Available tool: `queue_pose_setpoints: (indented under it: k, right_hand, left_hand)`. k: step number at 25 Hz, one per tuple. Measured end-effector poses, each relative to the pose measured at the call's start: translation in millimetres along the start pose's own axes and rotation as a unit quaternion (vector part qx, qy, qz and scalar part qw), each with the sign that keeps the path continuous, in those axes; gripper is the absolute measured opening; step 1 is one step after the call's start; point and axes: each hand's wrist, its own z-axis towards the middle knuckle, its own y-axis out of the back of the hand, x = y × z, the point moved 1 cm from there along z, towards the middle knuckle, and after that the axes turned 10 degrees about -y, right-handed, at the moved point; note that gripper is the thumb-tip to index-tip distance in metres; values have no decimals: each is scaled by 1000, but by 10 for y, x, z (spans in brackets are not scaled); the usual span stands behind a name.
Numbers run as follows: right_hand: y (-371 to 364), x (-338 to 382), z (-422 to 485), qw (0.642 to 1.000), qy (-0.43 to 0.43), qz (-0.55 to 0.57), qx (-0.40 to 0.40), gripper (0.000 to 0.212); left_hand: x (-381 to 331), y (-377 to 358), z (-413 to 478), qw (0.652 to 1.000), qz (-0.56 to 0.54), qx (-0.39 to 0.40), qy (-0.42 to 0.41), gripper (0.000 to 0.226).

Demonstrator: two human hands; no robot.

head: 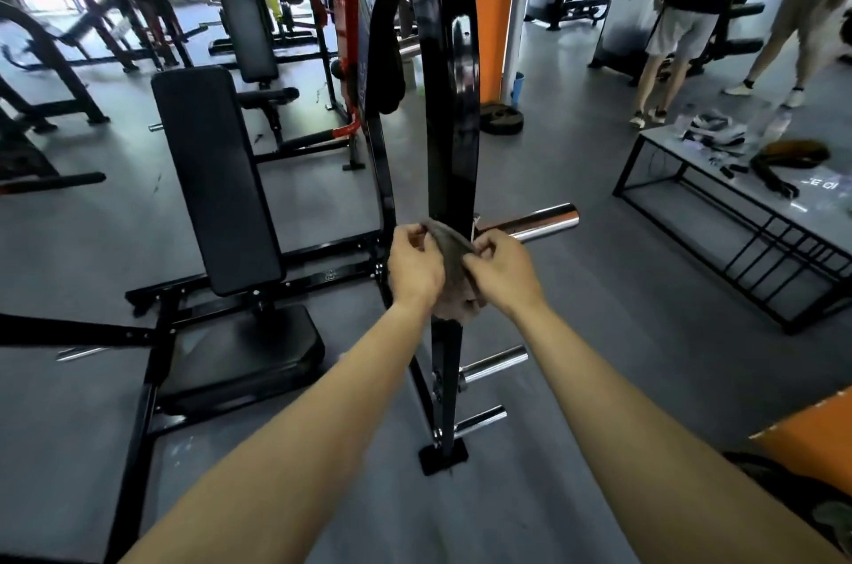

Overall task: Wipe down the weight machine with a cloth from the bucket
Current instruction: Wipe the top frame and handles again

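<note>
Grey-brown cloth (454, 282), soft and limp, hangs between my hands against or just before the weight machine's glossy black upright (454, 111); I cannot tell if it touches. My left hand (415, 266) pinches one top edge and my right hand (505, 270) the other, each grip narrow on fabric. It looks light and floppy, so I'd wad it into a pad before pressing on that slick paint.

A gym — padded bench (216, 176), weight plate (501, 117).
</note>
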Motion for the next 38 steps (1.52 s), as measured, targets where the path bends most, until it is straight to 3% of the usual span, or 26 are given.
queue_pose_setpoints:
  k: [4,7,10,11,13,15,17,19,21,26,29,33,38]
  right_hand:
    - [-89,-45,-26,999,17,-15,27,12]
    - [-103,-57,1,999,24,-42,-17,6]
    - [-70,-145,-34,992,-66,-68,-79,21]
    - [-50,-160,-50,992,-70,-42,-92,22]
    - [-8,-155,-55,992,-31,69,-98,22]
    - [89,-99,10,981,43,162,-96,22]
    - [179,10,154,969,99,216,-70,26]
    - [206,117,284,967,108,232,-5,29]
    - [111,107,350,974,81,202,59,34]
    - [-15,22,578,987,84,98,93,43]
    - [-12,104,605,985,62,146,74,41]
    - [-101,-137,498,975,117,190,14,32]
    - [24,52,690,983,86,148,71,30]
  left_hand:
    - [26,10,117,999,-38,11,-3,21]
    - [73,36,68,1000,-13,-5,10,14]
    - [109,75,-141,992,57,109,41,20]
    - [110,82,-177,986,76,140,51,18]
    - [52,90,-140,988,67,125,65,17]
    - [-61,81,-42,993,40,100,46,51]
    - [-179,40,61,991,37,125,2,87]
    - [-268,-26,126,983,68,160,-61,101]
    - [-265,-76,176,968,114,192,-116,95]
    - [-290,-68,147,943,187,208,-181,66]
    - [-327,-53,128,934,206,219,-195,66]
    - [-317,-63,127,935,207,213,-192,60]
    - [-352,-73,77,936,205,209,-193,63]
